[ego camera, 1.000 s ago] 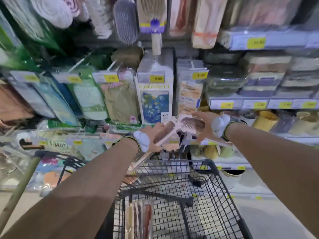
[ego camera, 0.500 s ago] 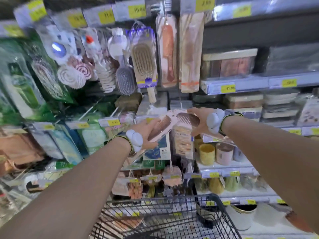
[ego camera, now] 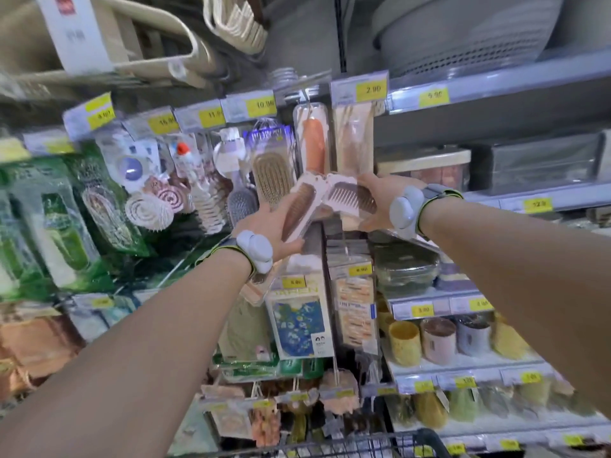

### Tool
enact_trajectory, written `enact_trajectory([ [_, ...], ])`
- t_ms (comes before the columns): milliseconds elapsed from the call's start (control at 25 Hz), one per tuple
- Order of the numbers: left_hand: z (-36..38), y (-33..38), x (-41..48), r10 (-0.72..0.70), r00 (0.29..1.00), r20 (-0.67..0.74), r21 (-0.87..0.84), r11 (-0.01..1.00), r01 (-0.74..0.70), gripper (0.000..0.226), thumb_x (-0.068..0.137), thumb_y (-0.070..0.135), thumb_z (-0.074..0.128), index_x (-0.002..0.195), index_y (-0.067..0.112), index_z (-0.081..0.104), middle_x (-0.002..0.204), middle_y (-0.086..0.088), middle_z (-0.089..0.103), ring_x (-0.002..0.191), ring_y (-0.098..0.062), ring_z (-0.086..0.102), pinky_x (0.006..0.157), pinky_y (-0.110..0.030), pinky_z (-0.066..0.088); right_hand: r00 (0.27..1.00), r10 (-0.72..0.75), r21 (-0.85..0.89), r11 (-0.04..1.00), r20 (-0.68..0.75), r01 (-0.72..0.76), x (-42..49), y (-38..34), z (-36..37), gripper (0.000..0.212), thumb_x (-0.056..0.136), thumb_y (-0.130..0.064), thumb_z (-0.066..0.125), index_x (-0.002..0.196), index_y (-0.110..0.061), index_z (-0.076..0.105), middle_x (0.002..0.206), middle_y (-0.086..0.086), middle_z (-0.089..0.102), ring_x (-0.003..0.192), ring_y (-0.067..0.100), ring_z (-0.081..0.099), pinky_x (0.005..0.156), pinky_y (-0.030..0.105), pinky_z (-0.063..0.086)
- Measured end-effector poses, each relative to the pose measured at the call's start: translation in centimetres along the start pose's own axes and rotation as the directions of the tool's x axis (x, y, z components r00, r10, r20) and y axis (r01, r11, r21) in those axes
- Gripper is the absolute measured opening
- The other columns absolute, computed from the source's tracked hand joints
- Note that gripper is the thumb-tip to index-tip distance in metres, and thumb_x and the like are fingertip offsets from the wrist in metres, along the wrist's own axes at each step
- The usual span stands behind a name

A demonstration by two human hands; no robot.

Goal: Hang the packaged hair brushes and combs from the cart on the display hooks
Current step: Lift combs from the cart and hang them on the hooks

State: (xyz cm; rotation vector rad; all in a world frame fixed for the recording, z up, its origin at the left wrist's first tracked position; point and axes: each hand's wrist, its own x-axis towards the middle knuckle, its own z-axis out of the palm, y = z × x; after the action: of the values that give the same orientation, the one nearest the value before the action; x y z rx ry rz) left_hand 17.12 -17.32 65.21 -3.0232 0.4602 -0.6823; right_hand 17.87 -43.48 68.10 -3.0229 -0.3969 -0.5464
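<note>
Nearest, at the bottom edge, the black wire rim of the cart (ego camera: 426,438). Above it two bare forearms reach up and away toward the display, each with a pale grey wrist device (left (ego camera: 254,247), right (ego camera: 404,211)).

The left hand (ego camera: 264,223) grasps the left comb pack (ego camera: 302,206), a brown comb on a pale pink card tilted up to the right; the pack lies across the palm, its lower end at the thumb, and the fingers are largely hidden behind it. The right hand (ego camera: 377,200) grasps the right comb pack (ego camera: 347,195) by its right end, teeth pointing down, the fingers behind the card. The upper ends of the two packs meet between the hands.

Just beyond, hanging from the display hooks: a paddle brush pack (ego camera: 271,166) to the left, an orange comb pack (ego camera: 313,143) directly above the held packs, and a wooden comb pack (ego camera: 352,143) to the right under a yellow price tag (ego camera: 370,90).
</note>
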Motion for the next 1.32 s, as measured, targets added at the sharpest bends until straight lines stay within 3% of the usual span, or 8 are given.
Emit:
enact_trajectory([
  [160,-2.9,0.0,2.2,-0.064,0.987,-0.148,0.043,0.997,0.071,0.088,0.077,0.063,0.054,0.146,0.042,0.005,0.125,-0.016,0.049,0.100,-0.039,0.058,0.074,-0.043,0.054,0.991,0.031,-0.102,0.994,-0.133,-0.045,1.4,-0.2,-2.8,0.089,0.068,-0.057,0.074,0.140,-0.028,0.030,0.124,0.006,0.049,0.091,0.031,0.061,0.061,0.031,0.042],
  [280,-4.8,0.4,3.3,-0.069,0.971,-0.230,0.034,0.996,0.079,0.087,0.078,0.061,0.055,0.147,0.042,0.006,0.145,-0.012,0.037,0.120,-0.041,0.050,0.081,-0.045,0.053,0.986,0.056,-0.138,0.987,-0.159,-0.079,2.0,-0.7,-4.3,0.085,0.072,-0.057,0.071,0.139,-0.030,0.026,0.130,0.006,0.043,0.091,0.031,0.061,0.060,0.032,0.046],
  [400,-5.9,1.3,3.9,-0.075,0.951,-0.300,0.018,0.996,0.084,0.084,0.081,0.061,0.052,0.148,0.042,0.006,0.130,-0.014,0.046,0.108,-0.037,0.056,0.074,-0.039,0.050,0.978,0.070,-0.130,0.987,-0.194,-0.096,2.4,-0.6,-4.9,0.088,0.069,-0.059,0.071,0.138,-0.029,0.025,0.122,0.007,0.045,0.089,0.031,0.060,0.063,0.035,0.052],
  [480,-6.3,1.7,4.3,-0.078,0.944,-0.321,0.007,0.996,0.084,0.083,0.081,0.062,0.050,0.148,0.043,0.006,0.118,-0.015,0.049,0.096,-0.036,0.058,0.070,-0.036,0.049,0.975,0.071,-0.127,0.987,-0.210,-0.099,2.7,-0.5,-5.2,0.087,0.069,-0.062,0.069,0.138,-0.029,0.027,0.120,0.005,0.046,0.092,0.030,0.060,0.060,0.033,0.048],
  [640,-6.4,2.3,5.7,-0.133,0.944,-0.302,0.024,0.989,0.147,0.084,0.080,0.065,0.051,0.148,0.042,0.008,0.114,-0.016,0.046,0.088,-0.034,0.058,0.071,-0.039,0.053,0.970,0.084,-0.107,0.988,-0.227,-0.110,2.9,-0.2,-6.6,0.078,0.070,-0.067,0.066,0.130,-0.026,0.037,0.117,0.002,0.049,0.093,0.027,0.061,0.061,0.031,0.043],
  [920,-5.5,2.8,7.4,-0.209,0.944,-0.255,0.049,0.972,0.228,0.085,0.079,0.071,0.050,0.147,0.036,0.013,0.121,-0.019,0.042,0.099,-0.037,0.055,0.077,-0.039,0.048,0.972,0.093,-0.067,0.992,-0.217,-0.110,3.2,0.4,-6.7,0.073,0.070,-0.067,0.064,0.125,-0.027,0.040,0.116,0.000,0.050,0.090,0.026,0.061,0.063,0.032,0.049],
  [1040,-5.1,3.2,8.1,-0.235,0.936,-0.263,0.073,0.962,0.263,0.083,0.077,0.073,0.048,0.144,0.036,0.016,0.122,-0.019,0.042,0.101,-0.037,0.055,0.085,-0.045,0.049,0.969,0.100,-0.035,0.993,-0.227,-0.110,3.1,0.9,-6.6,0.073,0.069,-0.067,0.065,0.125,-0.029,0.039,0.115,0.001,0.052,0.089,0.026,0.062,0.065,0.032,0.050],
  [1320,-5.4,5.8,9.5,-0.306,0.934,-0.184,0.076,0.943,0.324,0.069,0.087,0.059,0.053,0.139,0.020,0.028,0.128,-0.022,0.039,0.113,-0.038,0.049,0.087,-0.042,0.042,0.966,0.155,0.033,0.988,-0.207,-0.152,3.1,2.3,-5.8,0.075,0.068,-0.068,0.066,0.127,-0.027,0.043,0.107,0.002,0.052,0.087,0.025,0.061,0.066,0.031,0.048],
])
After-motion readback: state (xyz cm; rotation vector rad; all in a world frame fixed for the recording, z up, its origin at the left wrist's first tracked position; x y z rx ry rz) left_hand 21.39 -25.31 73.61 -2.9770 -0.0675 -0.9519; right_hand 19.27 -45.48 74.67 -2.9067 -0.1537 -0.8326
